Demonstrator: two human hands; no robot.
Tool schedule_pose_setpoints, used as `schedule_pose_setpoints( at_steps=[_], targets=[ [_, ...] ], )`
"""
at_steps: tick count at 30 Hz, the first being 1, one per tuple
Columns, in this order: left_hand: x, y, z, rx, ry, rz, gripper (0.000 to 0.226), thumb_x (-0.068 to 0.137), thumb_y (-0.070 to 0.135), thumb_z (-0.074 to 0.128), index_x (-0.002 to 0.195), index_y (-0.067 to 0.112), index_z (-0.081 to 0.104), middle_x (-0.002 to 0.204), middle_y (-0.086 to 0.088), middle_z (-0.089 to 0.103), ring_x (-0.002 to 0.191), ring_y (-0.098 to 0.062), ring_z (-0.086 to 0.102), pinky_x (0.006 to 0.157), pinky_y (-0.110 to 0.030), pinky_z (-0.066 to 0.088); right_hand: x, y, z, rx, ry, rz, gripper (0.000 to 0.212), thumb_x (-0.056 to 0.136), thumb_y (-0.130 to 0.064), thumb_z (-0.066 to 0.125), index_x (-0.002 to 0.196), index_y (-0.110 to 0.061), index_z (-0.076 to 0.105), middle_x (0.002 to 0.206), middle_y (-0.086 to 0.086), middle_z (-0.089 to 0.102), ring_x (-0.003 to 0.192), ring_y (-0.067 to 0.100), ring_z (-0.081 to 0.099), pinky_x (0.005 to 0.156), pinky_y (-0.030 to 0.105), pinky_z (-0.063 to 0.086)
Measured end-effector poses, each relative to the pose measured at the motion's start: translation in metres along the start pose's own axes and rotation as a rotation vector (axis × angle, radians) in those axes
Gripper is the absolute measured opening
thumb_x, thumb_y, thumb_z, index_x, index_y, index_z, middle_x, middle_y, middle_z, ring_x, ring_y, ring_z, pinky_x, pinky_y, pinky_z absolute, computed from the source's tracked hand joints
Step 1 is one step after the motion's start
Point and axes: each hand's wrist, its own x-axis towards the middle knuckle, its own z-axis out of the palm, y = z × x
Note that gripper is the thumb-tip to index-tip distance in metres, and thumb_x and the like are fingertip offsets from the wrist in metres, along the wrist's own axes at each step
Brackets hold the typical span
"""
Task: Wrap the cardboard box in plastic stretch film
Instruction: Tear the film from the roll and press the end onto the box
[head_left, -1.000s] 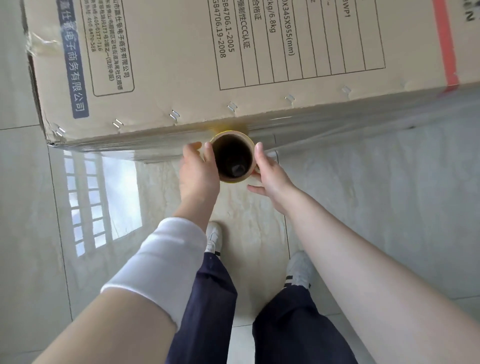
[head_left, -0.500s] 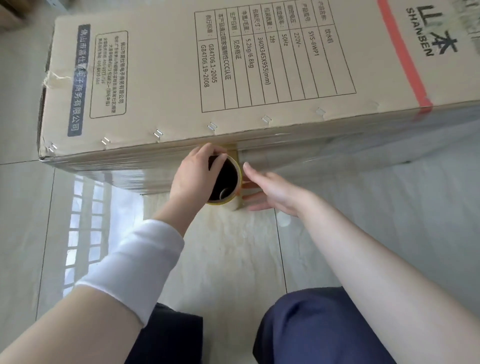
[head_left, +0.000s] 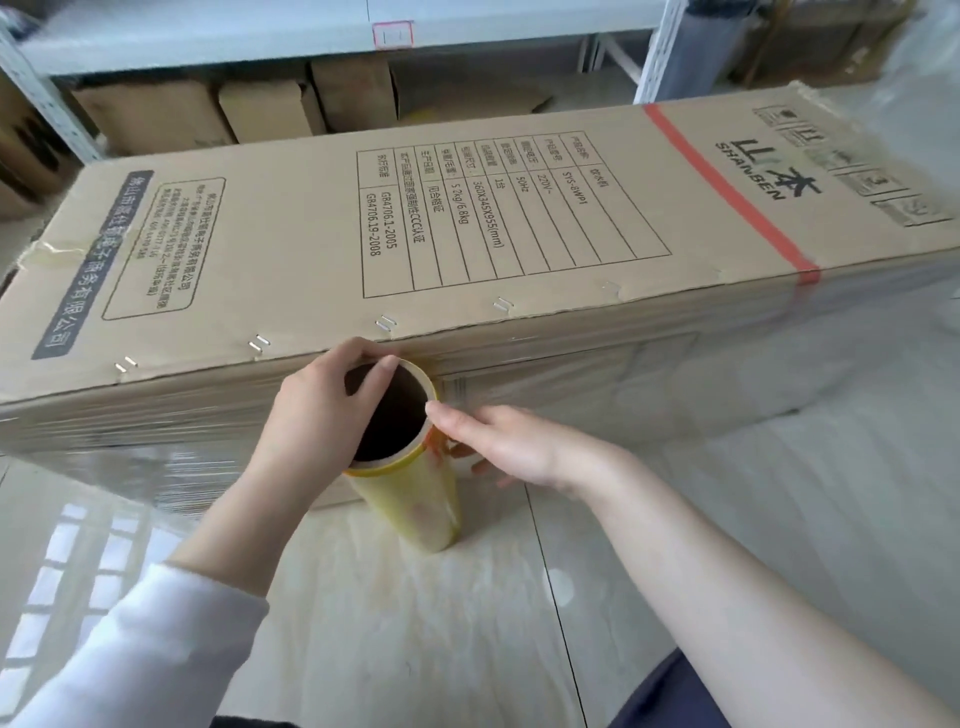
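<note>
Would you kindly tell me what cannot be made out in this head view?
Far side of the long brown cardboard box: head view, hidden by its top.
Lower fingers of the right hand: behind the yellowish stretch film roll.
Box's near left corner: cut off by the frame edge.

Bright daylight – window glare on floor (head_left: 78, 597), edges warped w/ slight blur.
</note>
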Motion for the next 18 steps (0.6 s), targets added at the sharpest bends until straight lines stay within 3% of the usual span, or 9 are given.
schedule_pose_setpoints(
  at_steps=[2, 7, 13, 16, 18],
  targets=[
    [-0.003, 0.002, 0.001, -0.001, 0.032, 0.008, 0.019, 0.093, 0.03, 0.05, 0.105, 0.022, 0.063, 0.093, 0.009, 0.056, 0.091, -0.011, 0.047, 0.075, -0.021, 0.031, -0.004, -0.004, 0.002, 0.036, 0.018, 0.037, 0.073, 0.081, -0.072, 0.034, 0.13, -0.021, 0.053, 0.133, 0.002, 0.054, 0.115, 0.024, 0.055, 0.097, 0.041, 0.048],
    [-0.012, 0.002, 0.0, 0.041, 0.065, 0.162, 0.023, 0.089, 0.031, 0.055, 0.106, 0.017, 0.063, 0.113, -0.002, 0.056, 0.109, -0.025, 0.052, 0.086, -0.028, 0.037, -0.013, -0.01, 0.012, 0.138, 0.079, 0.108, 0.075, 0.084, -0.069, 0.033, 0.137, -0.017, 0.045, 0.137, 0.004, 0.052, 0.11, 0.025, 0.059, 0.092, 0.04, 0.05],
    [-0.027, -0.006, -0.006, 0.254, -0.098, 0.364, 0.082, 0.068, 0.074, 0.033, 0.128, 0.022, 0.053, 0.134, -0.002, 0.047, 0.122, -0.028, 0.04, 0.105, -0.039, 0.032, -0.021, -0.018, 0.019, 0.205, 0.14, 0.126, 0.07, 0.085, -0.068, 0.033, 0.133, -0.02, 0.05, 0.135, 0.003, 0.053, 0.113, 0.027, 0.058, 0.088, 0.04, 0.052],
    [-0.036, -0.01, -0.01, 0.279, -0.16, 0.376, 0.086, 0.065, 0.072, 0.054, 0.137, 0.027, 0.043, 0.144, 0.0, 0.035, 0.129, -0.027, 0.03, 0.108, -0.041, 0.03, -0.025, -0.015, 0.021, 0.224, 0.15, 0.128, 0.073, 0.083, -0.071, 0.035, 0.132, -0.019, 0.051, 0.136, 0.004, 0.052, 0.113, 0.029, 0.058, 0.089, 0.042, 0.052],
    [-0.039, -0.011, -0.01, 0.272, -0.158, 0.392, 0.08, 0.068, 0.051, 0.073, 0.137, 0.027, 0.042, 0.143, 0.0, 0.034, 0.129, -0.027, 0.028, 0.109, -0.038, 0.028, -0.028, -0.014, 0.023, 0.222, 0.149, 0.128, 0.077, 0.082, -0.072, 0.036, 0.134, -0.017, 0.048, 0.138, 0.005, 0.051, 0.116, 0.03, 0.056, 0.09, 0.042, 0.052]
  ],
)
